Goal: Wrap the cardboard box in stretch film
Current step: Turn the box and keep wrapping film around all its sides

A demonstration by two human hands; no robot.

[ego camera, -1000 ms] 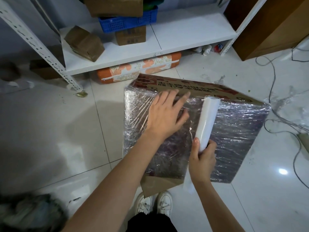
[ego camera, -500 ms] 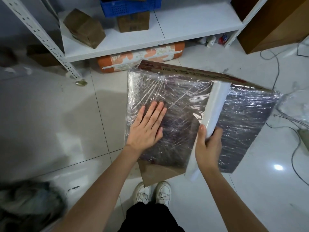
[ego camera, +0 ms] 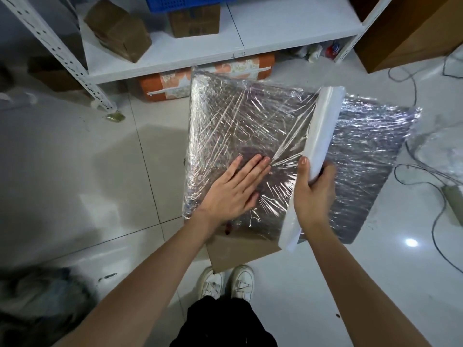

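Box [ego camera: 240, 249] stands on floor, top face mostly filmed; near corner bare. Left hand [ego camera: 234, 190] flat, fingers spread, pressing film [ego camera: 240, 126]. Right hand [ego camera: 313, 194] clamps roll [ego camera: 322, 136]. More passes likely needed.

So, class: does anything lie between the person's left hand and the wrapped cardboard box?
Only the stretch film. The left hand presses flat on the film-covered cardboard box; the right hand grips the film roll beside it.

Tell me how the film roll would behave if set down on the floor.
The film roll is a smooth cylinder, so it would probably roll on the glossy tiles. The right hand lifts it alone, so it seems light. Its loose film, stuck to the box, would likely tug it back.
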